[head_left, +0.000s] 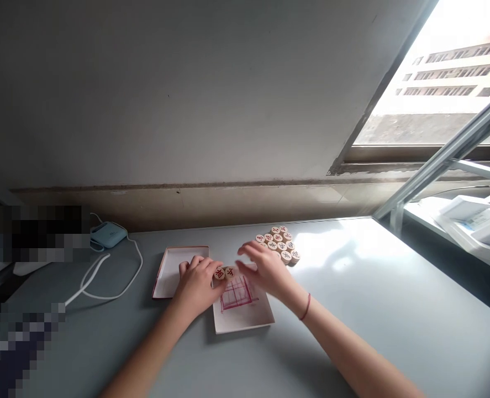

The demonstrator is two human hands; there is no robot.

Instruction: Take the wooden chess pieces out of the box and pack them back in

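Observation:
Two round wooden xiangqi pieces with red characters, a left piece (219,273) and a right piece (230,272), sit side by side at the far end of a shallow white box lid (245,320). A red grid is drawn inside that lid. My left hand (198,283) has its thumb and fingers closed around the left piece, and the other piece touches it. Just to the right, over the lid's right side, my right hand (267,271) is open, thumb and fingers apart with nothing visible between them. Its wrist wears a thin red cord.
Several more xiangqi pieces (278,245) stand grouped behind my right hand, partly hidden by it. A second shallow box half (164,276) lies left, partly behind my left hand. A light-blue device (110,235) with a white cable (139,265) lies farther left, near the wall.

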